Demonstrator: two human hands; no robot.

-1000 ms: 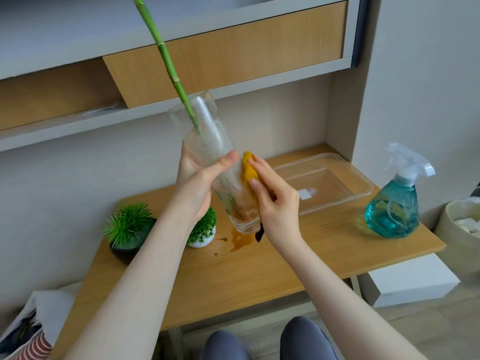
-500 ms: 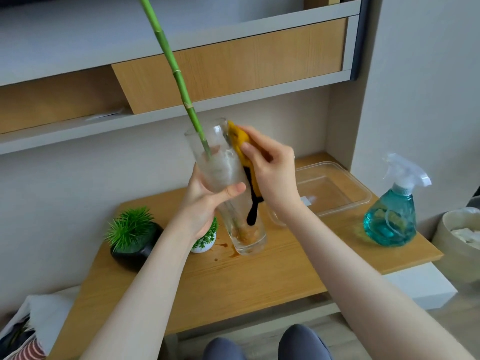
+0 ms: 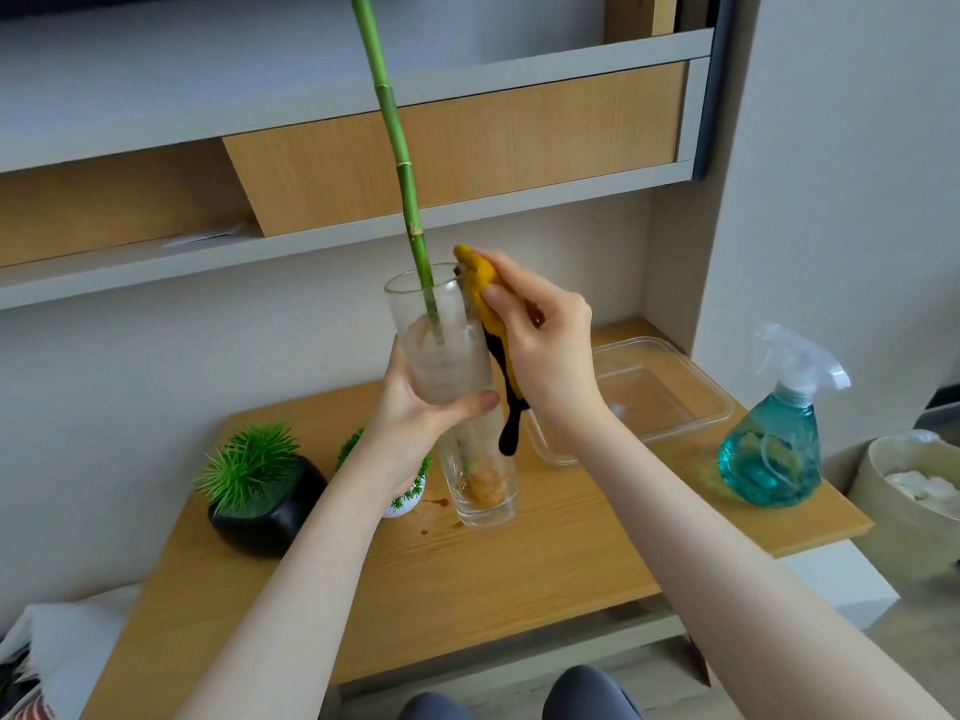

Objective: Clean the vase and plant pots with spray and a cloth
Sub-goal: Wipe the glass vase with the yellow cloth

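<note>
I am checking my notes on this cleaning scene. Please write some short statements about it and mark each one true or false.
1. The left hand holds the glass vase around its middle. True.
2. The right hand presses a yellow cloth against the vase near its rim. True.
3. The spray bottle is held in the right hand. False: it stands on the table, at the right.
4. The green stalk lies flat on the table. False: it stands in the vase and rises above it.
5. A clear plastic tray sits on the table behind the right arm. True.
</note>
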